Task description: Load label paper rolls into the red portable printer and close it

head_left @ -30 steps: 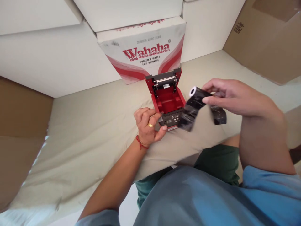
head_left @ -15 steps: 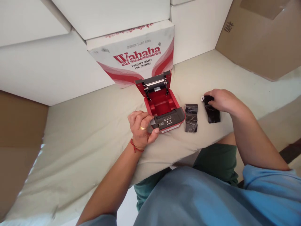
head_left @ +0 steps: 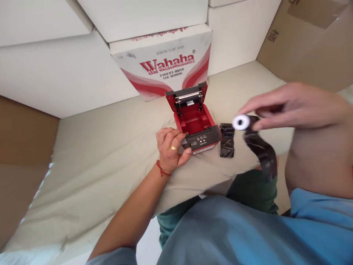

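Note:
A small red printer (head_left: 197, 123) sits on the beige cloth with its lid tipped open and its paper bay bare. My left hand (head_left: 171, 147), wearing a gold ring and a red thread bracelet, grips the printer's front left corner. My right hand (head_left: 292, 105) is raised at the right and pinches a black roll with a white core (head_left: 242, 122); a black strip hangs down from it, blurred. A second black roll (head_left: 227, 140) lies flat on the cloth just right of the printer.
A white and red "Wahaha" carton (head_left: 162, 60) stands right behind the printer, among plain white boxes (head_left: 63, 70). Brown cardboard (head_left: 309, 40) leans at the far right and another piece at the left edge. The beige cloth (head_left: 104, 158) covers the surface over my lap.
One roll was laid on the cloth beside the printer. My right hand then picked up the other roll and lifted it toward the camera. My left hand stayed on the printer.

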### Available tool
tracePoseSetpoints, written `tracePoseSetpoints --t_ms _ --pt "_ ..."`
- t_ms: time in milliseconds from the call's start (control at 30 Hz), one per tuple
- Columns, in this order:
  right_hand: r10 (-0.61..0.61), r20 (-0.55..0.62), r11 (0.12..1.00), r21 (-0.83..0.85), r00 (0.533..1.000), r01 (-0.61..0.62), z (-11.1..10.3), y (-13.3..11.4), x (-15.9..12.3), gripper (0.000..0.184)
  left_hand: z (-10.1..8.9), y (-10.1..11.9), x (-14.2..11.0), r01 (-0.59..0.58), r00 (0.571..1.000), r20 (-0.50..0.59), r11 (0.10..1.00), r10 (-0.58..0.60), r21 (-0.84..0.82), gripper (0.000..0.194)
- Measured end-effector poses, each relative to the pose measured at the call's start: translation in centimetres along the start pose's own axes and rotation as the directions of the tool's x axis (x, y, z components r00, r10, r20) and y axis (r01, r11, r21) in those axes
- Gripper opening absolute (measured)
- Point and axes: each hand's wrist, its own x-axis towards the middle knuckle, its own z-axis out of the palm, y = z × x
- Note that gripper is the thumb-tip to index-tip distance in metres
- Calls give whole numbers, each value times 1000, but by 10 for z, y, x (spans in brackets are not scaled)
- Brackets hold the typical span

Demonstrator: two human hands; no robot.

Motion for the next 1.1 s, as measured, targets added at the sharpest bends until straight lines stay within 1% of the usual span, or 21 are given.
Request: tracePoseSetpoints --t_ms 67,167,233,300,400,500,567,633,700,767,800,900,967,1033,1100 --pt "-39 -8 999 -10 999 39 7 -36 17 46 0 0 0 -5 1000 3 1000 5 12 39" --pt "-128 -3 992 -13 992 128 34 -93 47 45 -1 1 -1 -3 1000 -5 1000 3 30 41" --pt "-157 -4 987 -43 988 157 51 -124 63 43 -1 1 -2 -2 1000 -10 1000 3 24 41" --pt "-156 23 983 -97 987 158 62 -145 74 42 -1 2 -3 1 1000 16 1000 -2 31 41" --pt "-135 112 974 -166 984 152 67 -161 84 39 0 2 -2 8 999 42 999 -10 34 40" --pt "-126 147 972 -180 981 152 66 -163 93 37 2 2 -1 -7 1000 -6 1000 7 1 37" --pt "-159 137 971 -158 978 180 67 -161 99 34 2 3 -1 -14 1000 -16 1000 14 -1 36" --pt "-210 121 969 -103 970 223 69 -155 101 32 3 3 -1 -14 1000 -10 1000 14 6 37" --pt "-254 70 967 -15 965 255 70 -145 96 35 3 3 -2 -11 1000 -6 1000 11 11 37" --pt "-315 -11 945 94 949 315 72 -131 83 35 3 3 -2 -7 1000 -4 1000 7 16 38" --pt "-360 -61 919 148 931 365 72 -124 73 35 3 3 -2 -6 1000 -5 1000 6 18 39" --pt "-506 -182 804 254 843 537 78 -102 38 34 2 4 -1 -8 1000 -5 999 8 38 39" --pt "-545 -229 763 261 806 591 85 -92 15 37 0 7 1 -8 1000 0 998 8 62 38" --pt "-541 -246 772 233 804 591 93 -87 -5 42 -3 10 3 -15 1000 -19 996 16 84 35" --pt "-529 -230 798 194 817 571 100 -88 -20 48 -5 15 5 -48 997 -51 996 53 81 37"
